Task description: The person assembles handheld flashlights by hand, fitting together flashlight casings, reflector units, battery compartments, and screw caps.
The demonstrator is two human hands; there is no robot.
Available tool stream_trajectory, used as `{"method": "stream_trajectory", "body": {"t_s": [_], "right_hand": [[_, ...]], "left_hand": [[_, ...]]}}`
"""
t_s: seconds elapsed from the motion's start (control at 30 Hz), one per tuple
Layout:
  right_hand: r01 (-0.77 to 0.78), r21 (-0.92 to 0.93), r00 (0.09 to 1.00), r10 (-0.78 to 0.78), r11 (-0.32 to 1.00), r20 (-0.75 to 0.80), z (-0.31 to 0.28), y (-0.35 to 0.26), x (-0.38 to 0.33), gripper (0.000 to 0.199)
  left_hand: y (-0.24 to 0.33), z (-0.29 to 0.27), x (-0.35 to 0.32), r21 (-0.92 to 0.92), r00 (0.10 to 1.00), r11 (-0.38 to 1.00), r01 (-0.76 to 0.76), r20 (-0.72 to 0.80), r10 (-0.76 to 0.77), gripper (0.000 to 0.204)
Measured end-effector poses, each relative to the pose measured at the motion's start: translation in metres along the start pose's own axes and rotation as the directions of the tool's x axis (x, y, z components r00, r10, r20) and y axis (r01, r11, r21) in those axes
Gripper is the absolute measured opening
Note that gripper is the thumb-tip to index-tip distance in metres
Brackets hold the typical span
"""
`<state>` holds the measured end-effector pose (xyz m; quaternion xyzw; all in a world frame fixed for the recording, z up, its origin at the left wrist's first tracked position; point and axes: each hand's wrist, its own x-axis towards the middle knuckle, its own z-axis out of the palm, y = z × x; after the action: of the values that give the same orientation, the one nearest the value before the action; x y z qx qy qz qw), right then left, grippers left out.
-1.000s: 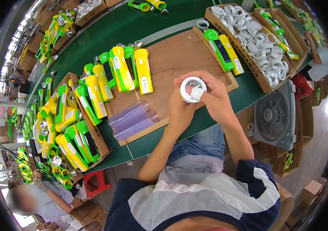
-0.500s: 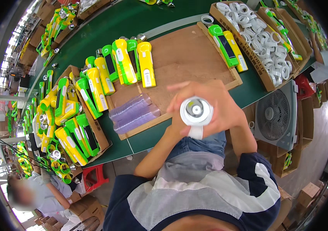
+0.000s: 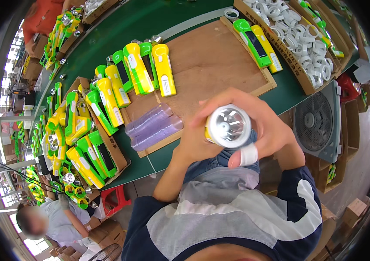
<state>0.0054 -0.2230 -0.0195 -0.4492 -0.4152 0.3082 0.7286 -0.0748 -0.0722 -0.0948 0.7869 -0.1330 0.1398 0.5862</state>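
Observation:
A flashlight (image 3: 229, 125) is held upright in front of me, its shiny reflector facing up, with a white ring round its head. A sliver of yellow body shows at the side; the rest is hidden by my hands. Wrapped round its body from the left is my left hand (image 3: 196, 141). My right hand (image 3: 276, 126) curls round the head from the far and right sides, and its thumb bears a white wrap (image 3: 249, 155). On the wooden board (image 3: 206, 56) beyond lie several green and yellow flashlights (image 3: 137, 67) and stacked clear purplish discs (image 3: 154, 126).
To the left a cardboard box (image 3: 117, 154) is full of flashlights. At the far right stands a box of white rings (image 3: 300, 43), with two flashlights (image 3: 259, 45) beside it. A grey fan (image 3: 317, 122) is at the right. A co-worker (image 3: 59, 217) sits at the lower left.
The flashlight's head has moved slightly right and its reflector shows larger and brighter. My right hand has turned round it, the wrapped thumb swinging to the right. The whole view has shifted a little.

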Motion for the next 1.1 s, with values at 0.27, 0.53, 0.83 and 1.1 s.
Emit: {"method": "stream_trajectory", "body": {"t_s": [0.27,0.53,0.83,1.1], "right_hand": [[0.082,0.072,0.854,-0.108,0.994,0.509,-0.008,0.007,0.007,0.057],[-0.164,0.227,0.981,0.134,0.96,0.142,-0.006,-0.003,-0.008,0.045],[-0.252,0.183,0.957,0.216,0.95,0.194,0.0,-0.004,-0.008,0.038],[-0.236,0.154,0.961,0.207,0.959,0.183,0.002,-0.003,0.0,0.037]], "left_hand": [[-0.016,0.013,-0.021,-0.337,0.979,0.94,0.057,0.202,0.013,0.065],[0.005,-0.003,-0.007,-0.377,0.981,0.913,0.157,0.17,-0.099,0.054],[-0.007,-0.007,-0.014,-0.161,0.972,0.984,0.079,0.232,-0.04,0.048],[-0.005,-0.005,-0.025,-0.345,0.975,0.914,0.212,0.134,-0.175,0.052]]}}
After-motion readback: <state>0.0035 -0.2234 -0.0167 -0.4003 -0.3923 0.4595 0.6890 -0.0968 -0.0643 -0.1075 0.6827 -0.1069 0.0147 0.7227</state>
